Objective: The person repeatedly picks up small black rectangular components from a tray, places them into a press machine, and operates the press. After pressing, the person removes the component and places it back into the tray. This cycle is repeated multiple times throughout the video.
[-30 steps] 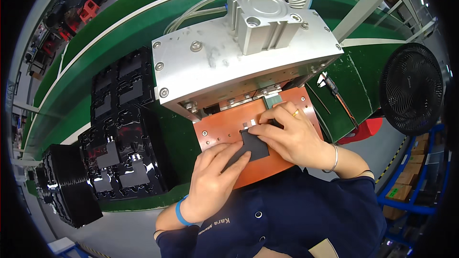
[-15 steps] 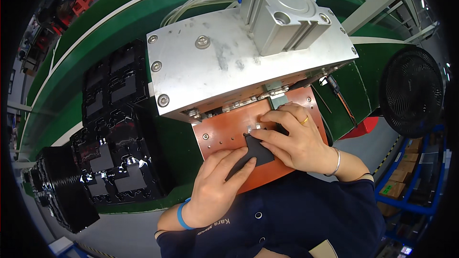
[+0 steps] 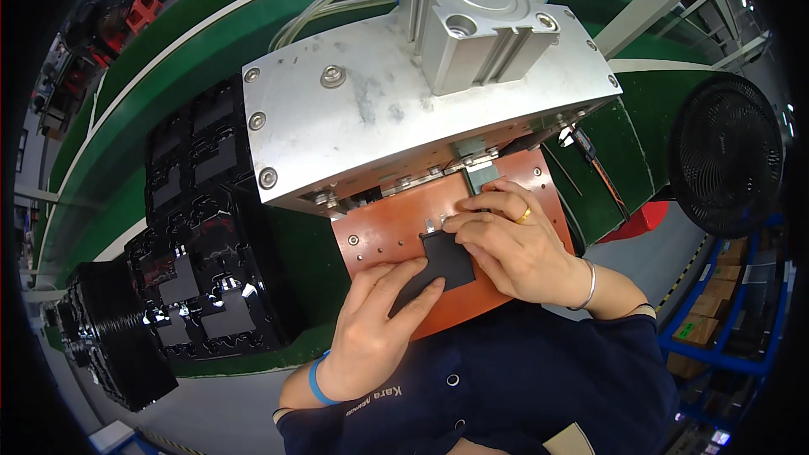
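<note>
- While a dark grey flat piece [image 3: 448, 259] is held over an orange plate [image 3: 396, 244], at the front of a silver metal press [image 3: 329, 139], two bare hands are set to it.
- By the left hand [image 3: 375, 316], the piece's near left part is clamped, thumb and fingers closed on it.
- At its far edge, by two small silvery tabs [image 3: 430, 225], the fingertips of the right hand [image 3: 514, 244] are gathered; whether that grip is pinched on a tab or only rested there cannot be told.
- Beyond that hand, a greenish block [image 3: 483, 175] is seen at the press's underside.
- Steadiness is best supplied by the left grip, it is judged, so that the piece is not skewed; only light pressure should be put on the tabs, which look thin and easily bent.
- Left of the press, black trays [image 3: 192, 310] of similar pieces are stacked on the green surface [image 3: 308, 265].
</note>
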### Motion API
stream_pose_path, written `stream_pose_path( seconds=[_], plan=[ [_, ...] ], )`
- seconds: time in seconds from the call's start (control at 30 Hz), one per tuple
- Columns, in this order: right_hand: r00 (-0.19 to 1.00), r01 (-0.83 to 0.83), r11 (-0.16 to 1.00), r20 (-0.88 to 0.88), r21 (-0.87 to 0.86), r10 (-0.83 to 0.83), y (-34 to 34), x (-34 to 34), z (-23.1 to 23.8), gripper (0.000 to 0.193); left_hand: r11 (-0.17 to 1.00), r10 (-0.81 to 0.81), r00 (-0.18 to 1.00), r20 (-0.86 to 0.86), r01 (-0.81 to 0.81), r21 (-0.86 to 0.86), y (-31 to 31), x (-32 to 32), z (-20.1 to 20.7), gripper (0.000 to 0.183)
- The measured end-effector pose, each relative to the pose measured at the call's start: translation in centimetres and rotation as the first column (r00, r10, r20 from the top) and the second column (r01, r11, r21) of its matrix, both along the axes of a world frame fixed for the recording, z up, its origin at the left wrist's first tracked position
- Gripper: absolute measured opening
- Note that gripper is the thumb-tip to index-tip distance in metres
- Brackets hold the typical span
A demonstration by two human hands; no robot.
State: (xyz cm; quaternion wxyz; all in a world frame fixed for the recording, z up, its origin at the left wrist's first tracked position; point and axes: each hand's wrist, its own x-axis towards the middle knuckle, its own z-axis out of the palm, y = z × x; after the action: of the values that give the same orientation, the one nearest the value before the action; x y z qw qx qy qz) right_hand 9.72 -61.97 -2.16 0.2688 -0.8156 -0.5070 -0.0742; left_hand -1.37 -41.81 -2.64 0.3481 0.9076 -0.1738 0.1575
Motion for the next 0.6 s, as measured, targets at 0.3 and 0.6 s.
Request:
stream_pose_path(
  seconds=[0.3,0.6],
  plan=[
    [0.990,0.138,0.959,-0.008,0.246,-0.141,-1.2,0.3,0.5,0.027,1.000,-0.006,1.000,0.007,0.006,-0.008,0.1,0.4,-0.1,0.046],
    [0.982,0.159,0.969,-0.128,0.190,-0.137,-1.6,0.2,0.7,0.023,0.999,0.026,1.000,-0.003,-0.026,0.020,-0.3,3.1,0.1,0.045]
  ],
)
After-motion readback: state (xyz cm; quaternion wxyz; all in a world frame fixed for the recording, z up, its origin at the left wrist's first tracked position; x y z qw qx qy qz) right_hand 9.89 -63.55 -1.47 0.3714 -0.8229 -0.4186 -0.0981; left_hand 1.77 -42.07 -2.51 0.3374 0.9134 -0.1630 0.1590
